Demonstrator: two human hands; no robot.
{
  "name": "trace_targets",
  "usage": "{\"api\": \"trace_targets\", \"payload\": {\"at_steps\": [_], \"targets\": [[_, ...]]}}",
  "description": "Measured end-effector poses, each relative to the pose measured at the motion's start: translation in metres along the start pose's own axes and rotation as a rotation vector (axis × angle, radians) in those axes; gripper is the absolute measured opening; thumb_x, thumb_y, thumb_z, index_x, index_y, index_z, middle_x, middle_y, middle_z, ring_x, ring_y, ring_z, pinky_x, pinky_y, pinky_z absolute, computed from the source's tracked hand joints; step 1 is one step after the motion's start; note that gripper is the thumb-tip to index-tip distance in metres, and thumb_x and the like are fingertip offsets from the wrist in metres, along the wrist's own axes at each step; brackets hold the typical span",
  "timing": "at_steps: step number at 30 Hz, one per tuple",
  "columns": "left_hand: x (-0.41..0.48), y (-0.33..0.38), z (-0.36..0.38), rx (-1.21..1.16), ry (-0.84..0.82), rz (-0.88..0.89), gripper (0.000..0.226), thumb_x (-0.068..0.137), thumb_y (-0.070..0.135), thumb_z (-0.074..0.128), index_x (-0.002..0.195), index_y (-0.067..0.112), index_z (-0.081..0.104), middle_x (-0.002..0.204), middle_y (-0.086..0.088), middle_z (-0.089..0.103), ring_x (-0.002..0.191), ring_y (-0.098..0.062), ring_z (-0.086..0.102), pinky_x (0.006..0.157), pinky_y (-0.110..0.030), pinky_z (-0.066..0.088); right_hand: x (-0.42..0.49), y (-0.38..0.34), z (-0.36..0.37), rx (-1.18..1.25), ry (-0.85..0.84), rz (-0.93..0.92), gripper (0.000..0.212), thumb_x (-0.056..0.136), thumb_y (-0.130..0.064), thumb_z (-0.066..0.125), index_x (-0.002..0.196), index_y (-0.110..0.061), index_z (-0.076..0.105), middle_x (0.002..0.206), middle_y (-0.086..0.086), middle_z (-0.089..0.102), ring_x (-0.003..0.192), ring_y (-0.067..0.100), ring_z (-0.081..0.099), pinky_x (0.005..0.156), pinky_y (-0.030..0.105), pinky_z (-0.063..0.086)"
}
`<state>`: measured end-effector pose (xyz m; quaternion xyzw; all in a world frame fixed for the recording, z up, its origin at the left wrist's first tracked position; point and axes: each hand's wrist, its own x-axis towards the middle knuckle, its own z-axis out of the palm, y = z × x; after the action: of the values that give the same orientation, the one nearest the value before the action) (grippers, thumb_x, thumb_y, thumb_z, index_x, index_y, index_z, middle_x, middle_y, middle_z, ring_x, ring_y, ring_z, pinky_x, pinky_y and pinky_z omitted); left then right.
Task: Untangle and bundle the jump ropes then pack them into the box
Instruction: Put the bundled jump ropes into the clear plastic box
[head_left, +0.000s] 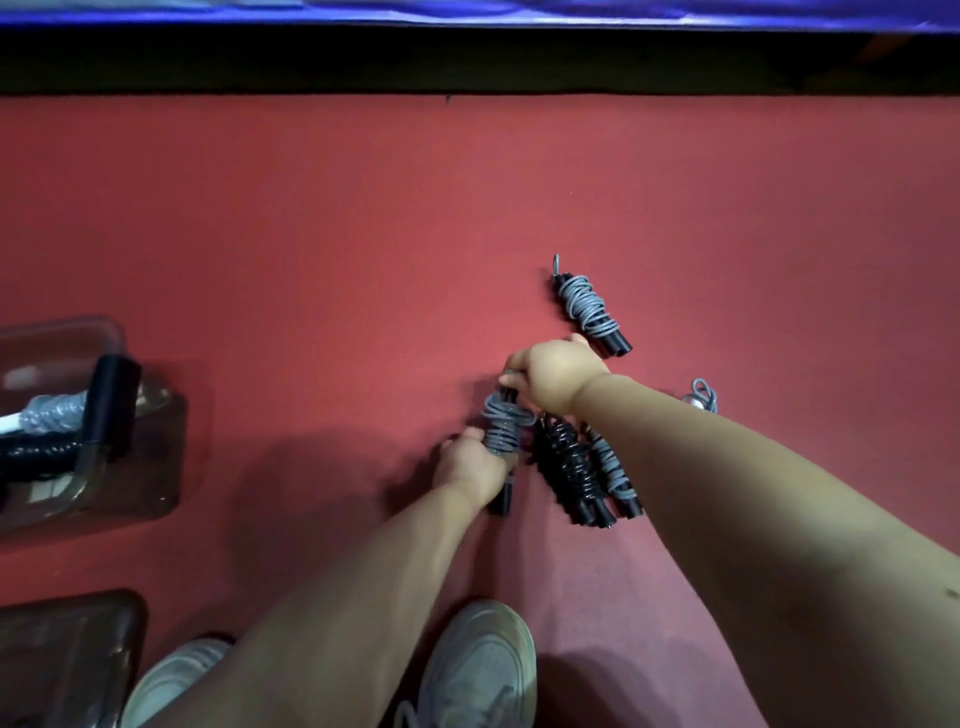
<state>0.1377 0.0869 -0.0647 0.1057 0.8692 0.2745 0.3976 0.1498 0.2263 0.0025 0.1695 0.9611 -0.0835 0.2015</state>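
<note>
The grey rope bundle (501, 428) is gripped at both ends, left hand (470, 462) round the lower handles, right hand (550, 374) round the top (presumably keeping coils tight). The box (166, 457) is placed well left of the grip.

Both hands grip a grey-corded, black-handled jump rope bundle (501, 426) over the red carpet (311, 234): left hand (470, 462) at its near end, right hand (556, 376) at its far end. A black coiled rope bundle (566, 467) lies just right of it, and a clear plastic box (166, 457) sits well left of it.
</note>
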Motion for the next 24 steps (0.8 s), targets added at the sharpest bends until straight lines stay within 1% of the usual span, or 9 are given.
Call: {"api": "trace_targets", "payload": {"at_steps": [5, 8, 10, 12, 13, 15, 18, 21, 24], "targets": [[-0.002, -0.006, -0.053, 0.124, -0.026, 0.210, 0.041, 0.085, 0.031, 0.068, 0.117, 0.013, 0.050, 0.112, -0.011, 0.066, 0.104, -0.027, 0.062, 0.092, -0.036, 0.046, -0.007, -0.003, -0.021, 0.251, 0.007, 0.036, 0.035, 0.098, -0.042, 0.040, 0.116, -0.022, 0.061, 0.116, 0.008, 0.063, 0.112, 0.027, 0.055, 0.098, 0.034, 0.041], [-0.017, -0.002, -0.101, 0.286, -0.042, 0.333, 0.040, 0.087, 0.033, 0.065, 0.119, 0.015, 0.050, 0.109, -0.005, 0.066, 0.103, -0.024, 0.061, 0.088, -0.032, 0.046, -0.011, -0.018, -0.046, 0.394, 0.016, 0.016, 0.048, 0.097, -0.050, 0.034, 0.116, -0.015, 0.061, 0.122, 0.015, 0.054, 0.118, 0.028, 0.049, 0.105, 0.038, 0.035], [-0.033, 0.005, -0.141, 0.460, -0.010, 0.392, 0.045, 0.088, 0.038, 0.063, 0.126, 0.020, 0.047, 0.114, -0.003, 0.063, 0.106, -0.024, 0.058, 0.088, -0.031, 0.045, -0.012, -0.039, -0.069, 0.441, 0.047, -0.063, 0.044, 0.097, -0.047, 0.039, 0.122, -0.016, 0.058, 0.128, 0.011, 0.054, 0.120, 0.027, 0.050, 0.105, 0.034, 0.036], [-0.049, 0.008, -0.183, 0.601, 0.029, 0.431, 0.046, 0.089, 0.040, 0.060, 0.128, 0.021, 0.045, 0.117, -0.005, 0.061, 0.108, -0.026, 0.057, 0.088, -0.032, 0.044, -0.014, -0.071, -0.094, 0.482, -0.016, -0.180, 0.040, 0.095, -0.035, 0.051, 0.131, -0.018, 0.051, 0.128, 0.004, 0.056, 0.105, 0.025, 0.059, 0.089, 0.023, 0.046], [-0.057, 0.007, -0.205, 0.661, 0.059, 0.455, 0.046, 0.089, 0.041, 0.060, 0.128, 0.021, 0.045, 0.117, -0.006, 0.061, 0.109, -0.027, 0.056, 0.087, -0.032, 0.044, -0.014, -0.090, -0.106, 0.481, -0.074, -0.231, 0.041, 0.094, -0.032, 0.055, 0.133, -0.018, 0.050, 0.126, 0.003, 0.058, 0.096, 0.027, 0.062, 0.079, 0.023, 0.049], [-0.071, -0.002, -0.249, 0.792, 0.130, 0.490, 0.044, 0.089, 0.043, 0.058, 0.126, 0.022, 0.045, 0.118, -0.005, 0.061, 0.111, -0.027, 0.056, 0.087, -0.033, 0.044, -0.010, -0.130, -0.126, 0.413, -0.128, -0.308, 0.043, 0.091, -0.030, 0.060, 0.131, -0.017, 0.051, 0.120, 0.001, 0.062, 0.099, 0.024, 0.063, 0.080, 0.023, 0.049], [-0.091, -0.029, -0.311, 0.911, 0.262, 0.525, 0.044, 0.089, 0.045, 0.057, 0.125, 0.023, 0.046, 0.116, -0.001, 0.063, 0.111, -0.025, 0.056, 0.088, -0.032, 0.040, -0.001, -0.195, -0.143, 0.347, -0.121, -0.408, 0.049, 0.083, -0.031, 0.070, 0.128, -0.018, 0.053, 0.110, -0.003, 0.059, 0.100, 0.015, 0.057, 0.076, 0.012, 0.045], [-0.099, -0.073, -0.359, 0.948, 0.382, 0.555, 0.044, 0.088, 0.045, 0.059, 0.126, 0.025, 0.049, 0.113, 0.003, 0.064, 0.108, -0.022, 0.057, 0.087, -0.032, 0.037, 0.012, -0.261, -0.145, 0.229, -0.019, -0.480, 0.049, 0.079, -0.032, 0.074, 0.122, -0.017, 0.055, 0.112, 0.005, 0.056, 0.100, 0.022, 0.057, 0.088, 0.028, 0.046], [-0.096, -0.123, -0.396, 0.910, 0.427, 0.541, 0.048, 0.086, 0.044, 0.061, 0.129, 0.026, 0.049, 0.116, 0.003, 0.064, 0.110, -0.023, 0.056, 0.087, -0.033, 0.041, 0.026, -0.322, -0.135, 0.133, 0.056, -0.539, 0.049, 0.082, -0.036, 0.068, 0.125, -0.019, 0.052, 0.118, 0.008, 0.050, 0.102, 0.025, 0.056, 0.091, 0.030, 0.045]]}}
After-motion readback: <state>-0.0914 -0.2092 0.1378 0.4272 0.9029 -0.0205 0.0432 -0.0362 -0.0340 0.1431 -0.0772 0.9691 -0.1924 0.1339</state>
